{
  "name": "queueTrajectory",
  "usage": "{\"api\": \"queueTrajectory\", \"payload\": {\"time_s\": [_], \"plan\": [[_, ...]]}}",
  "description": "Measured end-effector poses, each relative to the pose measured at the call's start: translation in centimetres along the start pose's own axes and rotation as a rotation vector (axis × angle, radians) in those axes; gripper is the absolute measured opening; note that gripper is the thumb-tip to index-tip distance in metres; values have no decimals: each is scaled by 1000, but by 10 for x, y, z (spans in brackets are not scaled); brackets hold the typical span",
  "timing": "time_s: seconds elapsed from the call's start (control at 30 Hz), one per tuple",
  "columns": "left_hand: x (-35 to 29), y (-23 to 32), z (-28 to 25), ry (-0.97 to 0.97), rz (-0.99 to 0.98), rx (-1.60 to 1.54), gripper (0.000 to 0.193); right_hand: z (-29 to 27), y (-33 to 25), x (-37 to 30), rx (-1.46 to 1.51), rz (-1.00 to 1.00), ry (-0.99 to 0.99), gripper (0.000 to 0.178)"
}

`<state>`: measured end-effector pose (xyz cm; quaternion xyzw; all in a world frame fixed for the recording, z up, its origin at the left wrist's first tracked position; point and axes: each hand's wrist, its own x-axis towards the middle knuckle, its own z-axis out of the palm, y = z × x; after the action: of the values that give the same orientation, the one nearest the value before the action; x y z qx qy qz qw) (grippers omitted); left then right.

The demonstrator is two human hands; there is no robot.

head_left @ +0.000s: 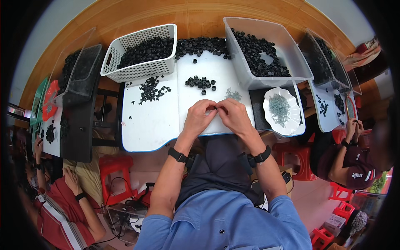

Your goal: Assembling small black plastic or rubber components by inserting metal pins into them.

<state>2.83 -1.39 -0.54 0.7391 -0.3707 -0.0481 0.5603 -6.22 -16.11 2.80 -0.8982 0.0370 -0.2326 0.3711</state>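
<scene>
My left hand (199, 118) and my right hand (235, 116) meet fingertip to fingertip over the front part of the white table (158, 133). Both are closed in a pinch, and whatever lies between the fingers is too small or hidden to make out. Just beyond them sits a loose group of round black caps (201, 82). Close to my right hand lies a little heap of thin, pale green-grey pins (233, 94). Off to the left, small black pieces (151, 91) are scattered in a pile.
A white perforated basket (139, 66) and a clear plastic bin (266, 81) hold black parts at the back. A white scalloped dish (295, 125) of pins stands on the right. Co-workers sit at both sides, one person's hands (353, 128) at the right table. Red stools (115, 177) stand below.
</scene>
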Motion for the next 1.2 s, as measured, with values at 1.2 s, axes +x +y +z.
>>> {"api": "queueTrajectory", "payload": {"time_s": [1.2], "plan": [[0,7,-3,11,-75,-99,21,14,22,-7,755,453,20,15]]}}
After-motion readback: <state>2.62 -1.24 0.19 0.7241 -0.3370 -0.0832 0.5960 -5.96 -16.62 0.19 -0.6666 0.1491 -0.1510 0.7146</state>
